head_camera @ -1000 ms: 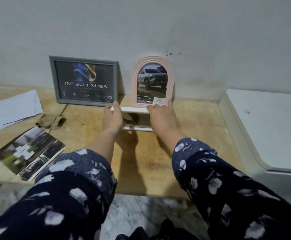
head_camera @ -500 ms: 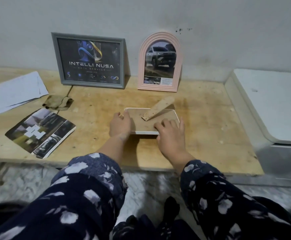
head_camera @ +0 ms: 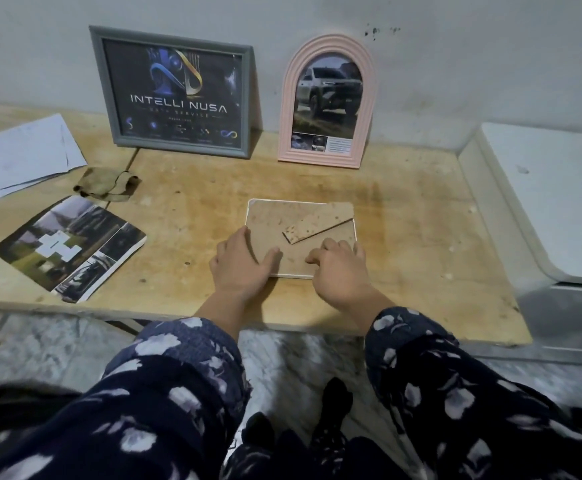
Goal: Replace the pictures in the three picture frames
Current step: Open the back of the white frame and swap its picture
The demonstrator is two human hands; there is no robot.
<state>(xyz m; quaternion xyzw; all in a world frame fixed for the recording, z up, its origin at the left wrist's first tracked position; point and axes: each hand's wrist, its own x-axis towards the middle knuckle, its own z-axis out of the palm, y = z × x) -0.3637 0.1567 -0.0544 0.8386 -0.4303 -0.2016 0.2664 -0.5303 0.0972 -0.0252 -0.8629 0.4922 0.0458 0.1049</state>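
- Head view: a white frame [head_camera: 301, 237] is seen lying face down on the counter [head_camera: 403, 244], near its front edge, with the brown backing board upward and the easel stand [head_camera: 319, 225] folded diagonally across it

- The left hand [head_camera: 239, 268] is laid on the frame's near-left corner with fingers fairly straight, thumb stretched across the board; nothing is clasped by this grip

- The right hand [head_camera: 339, 268] is set at the near-right edge with fingertips curled down onto the board; whether a tab or the rim is pinched by this grip cannot be told

- A grey frame [head_camera: 175, 91] and a pink arched frame [head_camera: 327, 102] are propped against the wall, well apart from the hands

- A stack of printed pictures [head_camera: 69, 247] lies to the left, with loose white paper [head_camera: 23, 150] and a crumpled cloth [head_camera: 107, 185] behind it

- Judged risk: if the backing is prised unevenly, the thin board or its stand could be snapped, or the glass beneath cracked

- The frame could be slid off the front edge if it is pulled toward the body while pressed

- The upright frames could be toppled by a jolt to the counter, since they are only leaned

- A replacement picture could be creased if it is forced under the retaining tabs
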